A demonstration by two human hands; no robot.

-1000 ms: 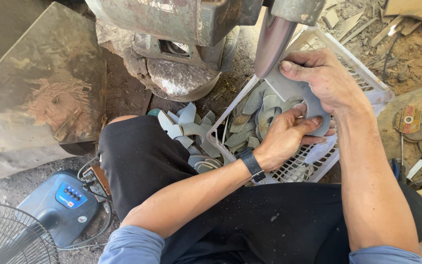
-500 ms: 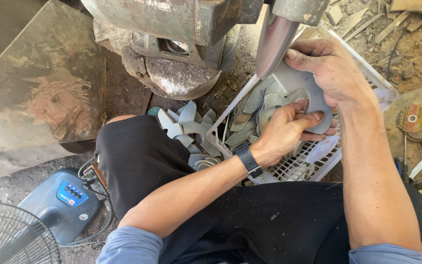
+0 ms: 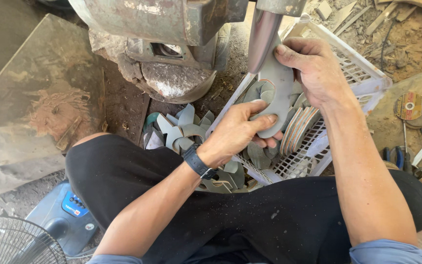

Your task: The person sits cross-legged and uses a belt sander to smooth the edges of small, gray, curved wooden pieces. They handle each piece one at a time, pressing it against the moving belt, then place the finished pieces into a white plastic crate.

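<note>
Gripping a flat grey curved blank (image 3: 278, 93) at its lower end, the left hand (image 3: 238, 129) closes its fingers around it, while the right hand (image 3: 313, 68) clamps the upper end. The blank is pressed against the shiny polishing wheel (image 3: 263, 32), above a white plastic basket (image 3: 367, 78) filled with similar pieces. More blanks lie heaped on the ground (image 3: 184, 129) beside the knee.

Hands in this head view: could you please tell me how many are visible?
2. The left hand grips the lower end of the grey flat piece; the right hand holds its upper part over the white basket. No others show.
</note>
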